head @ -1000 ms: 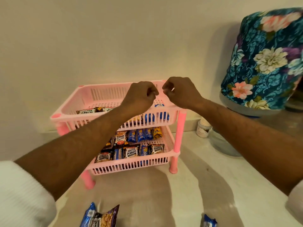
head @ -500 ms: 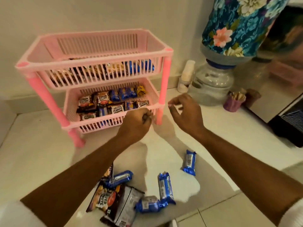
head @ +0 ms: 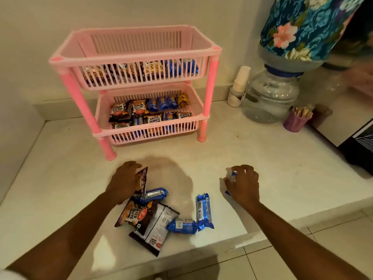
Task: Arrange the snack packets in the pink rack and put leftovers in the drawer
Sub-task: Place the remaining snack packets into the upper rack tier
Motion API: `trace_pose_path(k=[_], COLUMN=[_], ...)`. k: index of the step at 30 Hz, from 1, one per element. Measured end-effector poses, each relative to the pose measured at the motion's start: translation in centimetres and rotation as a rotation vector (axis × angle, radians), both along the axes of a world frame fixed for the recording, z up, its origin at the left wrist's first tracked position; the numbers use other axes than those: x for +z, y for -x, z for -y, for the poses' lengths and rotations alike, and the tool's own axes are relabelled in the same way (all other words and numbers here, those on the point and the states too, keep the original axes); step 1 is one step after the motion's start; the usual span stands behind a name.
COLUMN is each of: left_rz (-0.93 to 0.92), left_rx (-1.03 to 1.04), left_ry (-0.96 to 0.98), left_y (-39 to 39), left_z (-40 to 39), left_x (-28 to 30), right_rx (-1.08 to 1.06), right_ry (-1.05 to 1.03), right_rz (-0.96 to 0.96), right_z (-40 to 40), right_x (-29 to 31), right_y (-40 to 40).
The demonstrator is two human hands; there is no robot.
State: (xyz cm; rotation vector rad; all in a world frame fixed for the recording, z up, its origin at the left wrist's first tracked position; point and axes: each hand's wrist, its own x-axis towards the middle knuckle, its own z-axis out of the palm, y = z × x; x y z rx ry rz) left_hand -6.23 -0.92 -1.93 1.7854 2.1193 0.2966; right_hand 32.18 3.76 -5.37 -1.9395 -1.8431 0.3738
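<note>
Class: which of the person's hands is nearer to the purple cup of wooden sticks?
The right hand. It is in front of the purple cup, slightly to its left; the left hand lies farther left, by the loose packets.

A pantry corner in a home or small office: a white desk (head: 262, 158) against a plain wall, a water jug (head: 270, 98) under a floral cover (head: 302, 27), stacked paper cups (head: 241, 79), a cup of stirrers (head: 295, 121), and a pink rack (head: 133, 59) of snack packets.
</note>
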Motion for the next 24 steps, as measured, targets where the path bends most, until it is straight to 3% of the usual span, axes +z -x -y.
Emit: trace_pose_path(k=[3, 5, 8, 13, 20, 24], left_rz=[0.134, 0.111, 0.005, -0.021, 0.060, 0.219], left_rx=[-0.110, -0.091, -0.040, 0.062, 0.159, 0.280], left_ry=[0.153, 0.160, 0.100, -0.028, -0.149, -0.179], left_y=[-0.4, -1.0, -1.9, -3.0, -2.7, -4.1], left_z=[0.7, 0.9, 0.8, 0.9, -0.9, -1.8], left_x=[0.1, 0.3, 0.6, 1.8, 3.1, 3.7], right_rx=[0.000, 0.043, 0.089, 0.118, 0.101, 0.064], right_ry=[0.025, 0.058, 0.094, 0.104, 0.113, 0.134], right_rz=[-0.066, -0.170, -0.290, -0.320, -0.421, -0.491], right_z=[1.0, 1.4, 1.6, 1.5, 1.7, 1.2], right_x=[-0.4, -0.6, -0.7, -0.8, -1.3, -1.0], right_y=[-0.5, -1.2, -2.0, -3.0, -3.4, -3.0])
